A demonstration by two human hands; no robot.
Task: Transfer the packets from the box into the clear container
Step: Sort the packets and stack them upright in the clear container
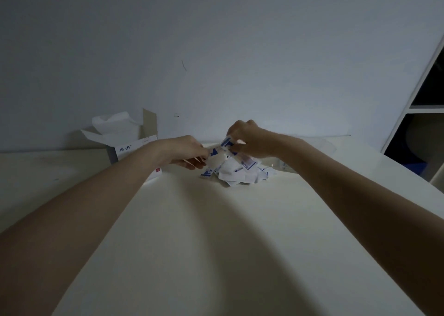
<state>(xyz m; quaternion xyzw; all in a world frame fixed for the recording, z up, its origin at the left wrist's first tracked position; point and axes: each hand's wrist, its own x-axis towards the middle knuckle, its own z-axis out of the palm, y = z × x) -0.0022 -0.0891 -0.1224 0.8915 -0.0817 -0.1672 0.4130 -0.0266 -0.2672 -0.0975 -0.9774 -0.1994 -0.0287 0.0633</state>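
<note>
A heap of white packets with blue print (240, 175) lies on the white table (216, 231) at its far middle. My left hand (187, 151) pinches a packet at the heap's left side. My right hand (247, 139) hovers above the heap, its fingers curled round another blue-and-white packet (227, 144). The white box (129, 145) stands open at the far left, its flaps up and crumpled white paper sticking out. The clear container (310, 151) sits behind my right forearm, faint and partly hidden.
A second small white box with a red mark (156, 172) lies under my left forearm. A white shelf unit (422, 114) with dark compartments stands at the right edge. A plain wall backs the table.
</note>
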